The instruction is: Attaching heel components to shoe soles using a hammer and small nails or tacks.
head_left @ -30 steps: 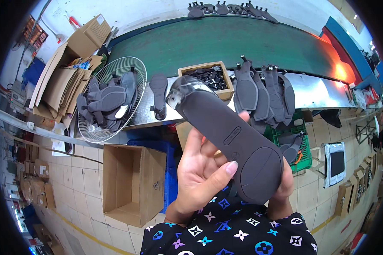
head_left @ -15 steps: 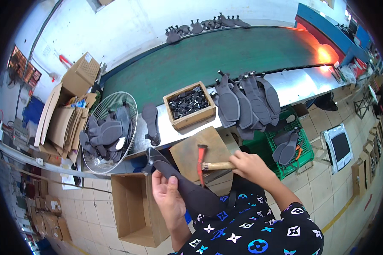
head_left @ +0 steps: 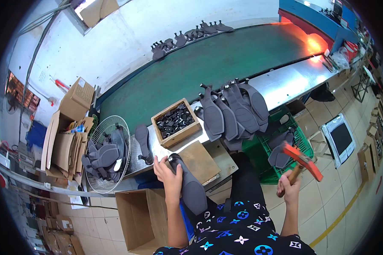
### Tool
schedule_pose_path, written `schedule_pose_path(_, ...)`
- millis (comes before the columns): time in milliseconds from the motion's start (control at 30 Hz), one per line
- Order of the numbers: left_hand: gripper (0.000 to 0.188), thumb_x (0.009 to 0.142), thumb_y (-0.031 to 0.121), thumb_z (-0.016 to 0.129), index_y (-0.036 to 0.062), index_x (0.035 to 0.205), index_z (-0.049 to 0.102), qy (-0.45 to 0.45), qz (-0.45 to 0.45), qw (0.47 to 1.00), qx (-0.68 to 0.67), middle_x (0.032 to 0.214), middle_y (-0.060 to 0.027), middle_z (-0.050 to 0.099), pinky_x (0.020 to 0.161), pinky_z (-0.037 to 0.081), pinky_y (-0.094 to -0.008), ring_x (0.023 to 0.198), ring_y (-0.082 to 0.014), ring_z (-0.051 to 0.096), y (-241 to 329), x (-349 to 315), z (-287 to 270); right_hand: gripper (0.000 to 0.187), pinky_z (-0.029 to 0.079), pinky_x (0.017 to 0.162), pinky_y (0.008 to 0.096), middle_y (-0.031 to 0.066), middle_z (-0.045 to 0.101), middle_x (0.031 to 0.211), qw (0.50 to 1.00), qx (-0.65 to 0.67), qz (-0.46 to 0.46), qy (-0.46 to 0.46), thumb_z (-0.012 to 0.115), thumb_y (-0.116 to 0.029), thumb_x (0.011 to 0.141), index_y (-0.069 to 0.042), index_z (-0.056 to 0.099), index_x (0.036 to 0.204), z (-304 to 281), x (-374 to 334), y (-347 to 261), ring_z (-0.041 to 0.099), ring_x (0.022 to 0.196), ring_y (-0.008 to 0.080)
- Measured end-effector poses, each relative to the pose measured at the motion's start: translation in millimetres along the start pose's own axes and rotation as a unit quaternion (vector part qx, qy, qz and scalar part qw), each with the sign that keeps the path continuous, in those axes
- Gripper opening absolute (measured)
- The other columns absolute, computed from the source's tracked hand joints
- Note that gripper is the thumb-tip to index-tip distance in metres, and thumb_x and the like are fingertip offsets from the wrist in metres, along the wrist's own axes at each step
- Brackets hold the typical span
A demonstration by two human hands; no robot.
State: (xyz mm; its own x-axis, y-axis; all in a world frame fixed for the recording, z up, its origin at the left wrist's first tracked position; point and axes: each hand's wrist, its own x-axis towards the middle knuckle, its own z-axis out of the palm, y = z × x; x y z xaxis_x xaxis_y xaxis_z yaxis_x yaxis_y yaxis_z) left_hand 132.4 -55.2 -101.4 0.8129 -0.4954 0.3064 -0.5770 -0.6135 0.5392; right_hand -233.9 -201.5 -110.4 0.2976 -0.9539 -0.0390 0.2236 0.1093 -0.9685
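Observation:
My left hand [head_left: 170,175] is at the heel end of a dark grey heeled shoe sole [head_left: 194,192], its thumb along the sole's edge. The sole slants from the worktop's front edge toward my lap, and its heel is partly hidden by the fingers. Out to the right, my right hand [head_left: 288,188] grips the wooden handle of a hammer [head_left: 303,161] with a red head, raised well away from the sole. Just beyond the sole lies a square tan block [head_left: 198,162] on a stand.
A wooden box [head_left: 179,138] of small black pieces stands on the metal bench, beside piled soles [head_left: 242,112]. Further left is a wire basket [head_left: 128,166] of soles. Below are an open cardboard box [head_left: 134,221] and a green crate [head_left: 305,146]. A green conveyor belt [head_left: 200,63] runs behind.
The hammer has swung up and right, away from the block, and its head has turned. The sole has tipped more steeply, with my left hand nearer its heel end. The view has shifted.

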Motion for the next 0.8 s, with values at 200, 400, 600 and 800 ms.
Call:
schedule_pose_path(200, 0.032, 0.095, 0.027, 0.06, 0.0005, 0.114, 0.062, -0.056, 0.08, 0.983, -0.156, 0.102, -0.0183, 0.065, 0.084, 0.046, -0.0394, 0.095, -0.0313, 0.062, 48, 97, -3, 0.017, 0.032, 0.038, 0.0237, -0.0012, 0.044, 0.051, 0.994, 0.01, -0.073, 0.086, 0.057, -0.011, 0.098, 0.0, 0.059, 0.085, -4, 7, -3, 0.041, 0.04, 0.0067)
schedule_pose_path(400, 0.022, 0.078, 0.018, 0.076, 0.0002, 0.09, 0.069, -0.222, 0.258, 0.94, 0.039, 0.077, -0.0155, 0.068, 0.064, 0.051, -0.0385, 0.068, -0.0282, 0.066, 18, 234, 58, 0.016, 0.034, 0.044, 0.0221, -0.0024, 0.047, 0.058, 0.996, 0.012, -0.081, -0.02, 0.052, -0.01, 0.099, 0.002, 0.063, 0.096, 35, 15, -44, 0.043, 0.048, 0.0043)
schedule_pose_path(600, 0.018, 0.069, 0.011, 0.08, 0.003, 0.084, 0.074, -0.27, 0.274, 0.918, 0.092, 0.076, -0.0157, 0.07, 0.065, 0.054, -0.0368, 0.068, -0.0263, 0.069, 35, 232, 57, 0.018, 0.041, 0.052, 0.0236, -0.0037, 0.059, 0.063, 0.996, -0.019, -0.084, -0.007, 0.063, -0.018, 0.095, -0.005, 0.073, 0.103, 44, 17, -45, 0.051, 0.052, 0.006)
schedule_pose_path(800, 0.017, 0.069, 0.012, 0.078, 0.0107, 0.086, 0.076, -0.196, 0.316, 0.906, 0.205, 0.084, -0.0124, 0.072, 0.073, 0.056, -0.0415, 0.079, -0.0325, 0.069, 41, 222, 56, 0.017, 0.044, 0.056, 0.026, 0.0017, 0.064, 0.068, 0.969, -0.152, -0.192, -0.044, 0.066, -0.019, 0.093, -0.006, 0.075, 0.101, 50, 28, -46, 0.054, 0.055, 0.0077)
